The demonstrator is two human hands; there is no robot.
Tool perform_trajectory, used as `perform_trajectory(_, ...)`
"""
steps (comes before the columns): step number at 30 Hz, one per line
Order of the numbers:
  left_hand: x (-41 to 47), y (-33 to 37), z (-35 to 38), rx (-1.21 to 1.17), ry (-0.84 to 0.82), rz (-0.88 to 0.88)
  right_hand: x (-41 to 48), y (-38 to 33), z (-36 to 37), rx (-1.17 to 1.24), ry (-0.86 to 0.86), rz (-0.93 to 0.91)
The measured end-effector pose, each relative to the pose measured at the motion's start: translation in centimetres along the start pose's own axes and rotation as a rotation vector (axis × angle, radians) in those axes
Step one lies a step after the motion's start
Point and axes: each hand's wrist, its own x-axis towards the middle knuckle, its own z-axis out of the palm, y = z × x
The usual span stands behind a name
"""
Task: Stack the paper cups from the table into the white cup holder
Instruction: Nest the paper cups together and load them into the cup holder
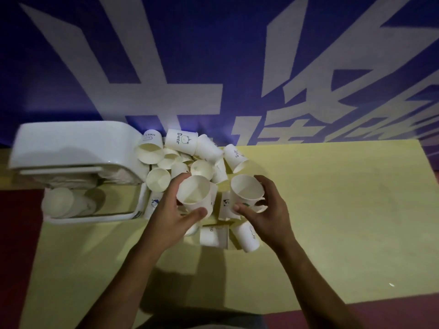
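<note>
A heap of white paper cups (190, 153) lies on the yellow table (332, 210), some on their sides, some printed with a bear. My left hand (171, 217) grips one upright paper cup (193, 192) with its mouth toward me. My right hand (266, 210) holds a second paper cup (245, 189) just to the right, the two cups apart. The white cup holder (71, 143) stands at the table's left end, and a stack of cups (64, 203) lies inside its clear lower part.
A blue wall banner (213, 55) with large white characters rises behind the table. More cups (247, 236) lie on their sides below my hands. Dark red floor (16, 233) shows at the left and along the near edge.
</note>
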Motion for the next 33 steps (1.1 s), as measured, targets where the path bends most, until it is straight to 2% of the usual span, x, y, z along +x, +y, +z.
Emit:
perform_trajectory(12,-6.3,-4.8,-14.6,0.089,0.155,0.078,-3.1,-8.9,13.9,-0.007,-0.089,-0.159)
perform_trajectory(20,-8.9,-10.1,-25.2,0.055,0.295,0.107,-4.6,-13.7,24.7,0.004,-0.093,-0.148)
perform_trajectory(26,-8.0,-11.5,-29.4,0.085,0.412,0.136,-5.3,-15.6,29.1,0.021,-0.078,-0.115)
perform_trajectory(33,-5.1,-13.3,-30.2,0.114,0.312,0.058,-5.3,-16.2,30.7,-0.005,-0.042,-0.077)
